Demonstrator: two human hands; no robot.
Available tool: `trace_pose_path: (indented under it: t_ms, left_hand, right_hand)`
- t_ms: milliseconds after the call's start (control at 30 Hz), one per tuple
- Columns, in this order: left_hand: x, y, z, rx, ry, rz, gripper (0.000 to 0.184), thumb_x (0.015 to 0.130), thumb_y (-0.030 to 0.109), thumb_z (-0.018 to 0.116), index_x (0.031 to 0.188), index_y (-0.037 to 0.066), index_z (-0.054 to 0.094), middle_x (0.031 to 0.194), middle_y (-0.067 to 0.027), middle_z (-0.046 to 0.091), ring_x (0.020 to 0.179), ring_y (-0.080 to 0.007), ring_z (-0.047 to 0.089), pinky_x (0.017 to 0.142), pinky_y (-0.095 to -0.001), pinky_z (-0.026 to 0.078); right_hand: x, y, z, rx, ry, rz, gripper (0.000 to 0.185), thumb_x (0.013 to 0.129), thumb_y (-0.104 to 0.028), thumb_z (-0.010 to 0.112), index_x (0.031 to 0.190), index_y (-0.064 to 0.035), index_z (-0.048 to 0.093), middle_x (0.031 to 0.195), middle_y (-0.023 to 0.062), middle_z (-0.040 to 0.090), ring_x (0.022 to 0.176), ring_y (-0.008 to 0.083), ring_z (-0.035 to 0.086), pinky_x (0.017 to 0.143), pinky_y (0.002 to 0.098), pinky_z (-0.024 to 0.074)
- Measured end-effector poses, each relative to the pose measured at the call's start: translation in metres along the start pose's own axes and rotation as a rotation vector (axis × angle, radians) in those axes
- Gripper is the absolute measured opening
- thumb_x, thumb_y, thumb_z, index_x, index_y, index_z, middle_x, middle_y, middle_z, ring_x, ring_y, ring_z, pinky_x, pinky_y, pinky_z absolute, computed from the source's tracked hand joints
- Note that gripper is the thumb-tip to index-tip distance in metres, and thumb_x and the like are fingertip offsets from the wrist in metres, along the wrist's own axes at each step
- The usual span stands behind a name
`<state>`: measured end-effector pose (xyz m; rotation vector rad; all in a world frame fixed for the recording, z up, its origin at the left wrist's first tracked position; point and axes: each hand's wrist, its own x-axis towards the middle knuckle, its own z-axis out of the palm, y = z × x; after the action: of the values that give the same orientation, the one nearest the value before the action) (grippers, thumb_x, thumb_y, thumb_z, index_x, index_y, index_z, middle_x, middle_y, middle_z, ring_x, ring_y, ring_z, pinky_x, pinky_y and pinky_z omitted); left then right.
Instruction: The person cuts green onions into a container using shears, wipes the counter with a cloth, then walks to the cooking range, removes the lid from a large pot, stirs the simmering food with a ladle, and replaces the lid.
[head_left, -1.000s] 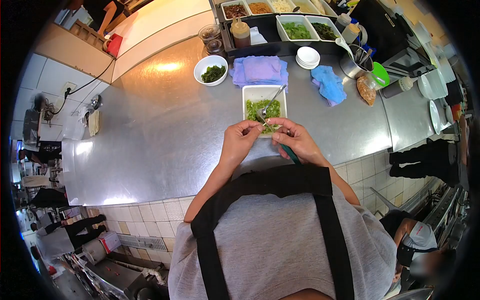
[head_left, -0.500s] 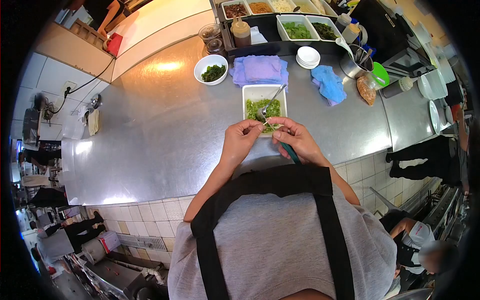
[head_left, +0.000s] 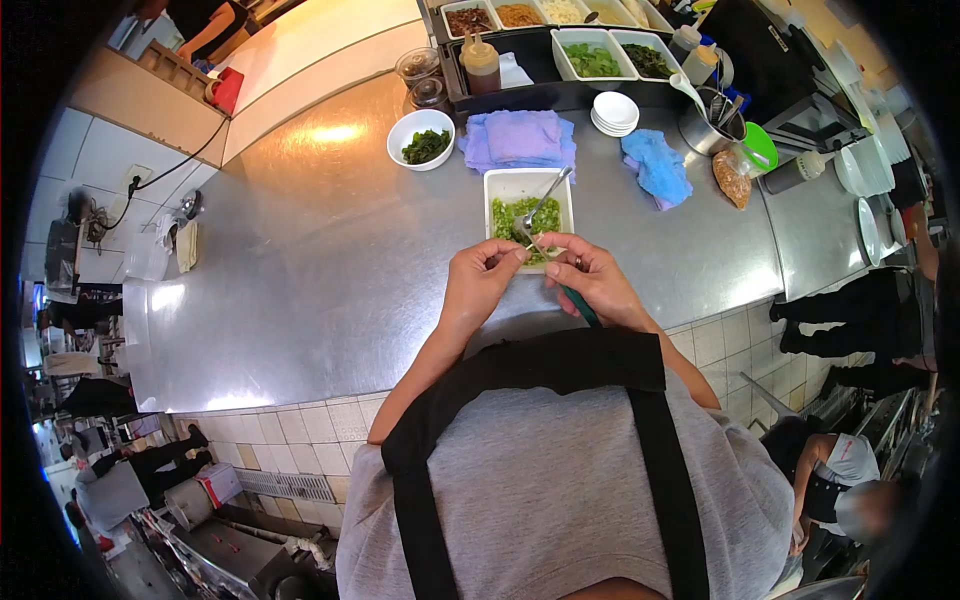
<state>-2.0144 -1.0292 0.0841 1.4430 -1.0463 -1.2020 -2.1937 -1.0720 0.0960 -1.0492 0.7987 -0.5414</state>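
Both my hands meet above the near end of a white rectangular container (head_left: pixel 494 200) of chopped green vegetable (head_left: pixel 508 215). A metal spoon (head_left: pixel 546 200) leans in it, handle toward the far right corner. My left hand (head_left: pixel 478 283) has thumb and forefinger pinched on a small pale piece (head_left: pixel 534 243), too small to name. In my right hand (head_left: pixel 603 285) is a green-handled knife (head_left: pixel 578 304); its thin blade points at the left fingertips and is partly hidden by the fingers.
Folded purple cloths (head_left: pixel 515 138) lie behind the container, with a white bowl of dark greens (head_left: pixel 393 140) to their left. Stacked small white dishes (head_left: pixel 614 113), a blue cloth (head_left: pixel 657 168) and a metal utensil pot (head_left: pixel 703 135) stand rightward. A co-worker (head_left: pixel 835 480) is at lower right.
My hands hold nearly the same pose, fingertips still together over the container. At lower right, the co-worker has shifted slightly.
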Motion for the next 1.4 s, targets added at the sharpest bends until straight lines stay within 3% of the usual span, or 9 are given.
trace_pose_path:
  t_ms: [267, 467, 967, 1400]
  left_hand:
    - [0.0002, 0.0027, -0.0003, 0.027, 0.003, -0.016, 0.015, 0.084, 0.014, 0.063, 0.086, -0.001, 0.066, 0.066, 0.0012, 0.058, 0.059, -0.0030, 0.047, 0.052, -0.0199, 0.038]
    - [-0.0003, -0.0010, 0.0014, 0.020, 0.021, 0.013, 0.015, 0.084, 0.014, 0.064, 0.086, 0.000, 0.067, 0.066, 0.0006, 0.059, 0.060, -0.0031, 0.048, 0.054, -0.0202, 0.040]
    - [-0.0001, -0.0005, 0.0002, 0.004, 0.026, 0.009, 0.015, 0.083, 0.013, 0.064, 0.086, -0.001, 0.067, 0.066, -0.0003, 0.060, 0.060, -0.0038, 0.049, 0.054, -0.0203, 0.040]
    - [-0.0025, 0.0039, 0.0014, 0.055, 0.036, 0.020, 0.013, 0.082, 0.012, 0.063, 0.085, -0.001, 0.066, 0.065, -0.0002, 0.059, 0.059, -0.0038, 0.049, 0.054, -0.0205, 0.041]
  right_hand:
    - [0.0009, 0.0021, 0.0008, 0.038, -0.049, 0.015, 0.031, 0.089, -0.012, 0.055, 0.120, -0.0100, 0.051, 0.076, 0.0033, 0.052, 0.051, 0.0077, 0.048, 0.042, 0.0208, 0.0377]
    - [0.0022, 0.0028, 0.0018, 0.008, 0.066, -0.030, 0.030, 0.089, -0.010, 0.054, 0.119, -0.0070, 0.051, 0.074, 0.0028, 0.052, 0.049, 0.0080, 0.046, 0.041, 0.0206, 0.0360]
    - [-0.0009, -0.0011, 0.0011, 0.072, -0.006, -0.011, 0.036, 0.090, -0.014, 0.054, 0.124, -0.0059, 0.048, 0.077, 0.0036, 0.053, 0.051, 0.0082, 0.048, 0.043, 0.0204, 0.0371]
    - [-0.0004, 0.0005, 0.0039, 0.035, 0.032, -0.025, 0.031, 0.089, -0.013, 0.056, 0.119, -0.0058, 0.051, 0.076, 0.0034, 0.053, 0.049, 0.0084, 0.047, 0.041, 0.0212, 0.0364]
